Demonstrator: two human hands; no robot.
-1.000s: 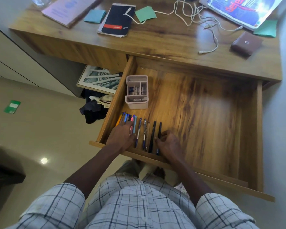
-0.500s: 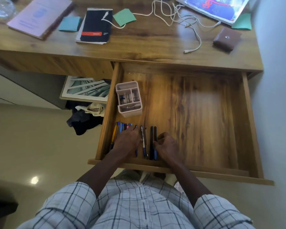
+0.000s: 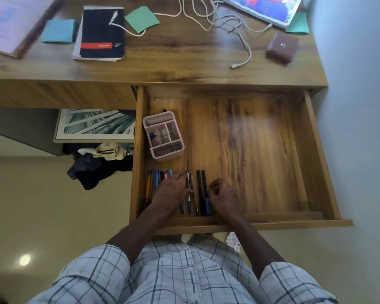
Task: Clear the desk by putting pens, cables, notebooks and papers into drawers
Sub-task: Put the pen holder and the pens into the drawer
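Head view: since a second ago the pens (image 3: 157, 183) have closed up. They lay fanned with gaps then; now they sit packed side by side at the front left of the open drawer (image 3: 316, 150). My left hand (image 3: 170, 194) lies flat across the middle of the row with its fingers fairly straight, pressing down and gripping nothing. Coloured pens stick out to its left and a blue one lies along its fingertips. My right hand (image 3: 224, 195) sits just right of the two black pens (image 3: 201, 185), its fingers curled and their tips against the outer one; I cannot tell whether it pinches it. A cable (image 3: 239, 34) and a notebook (image 3: 101, 34) lie on the desk (image 3: 184, 69).
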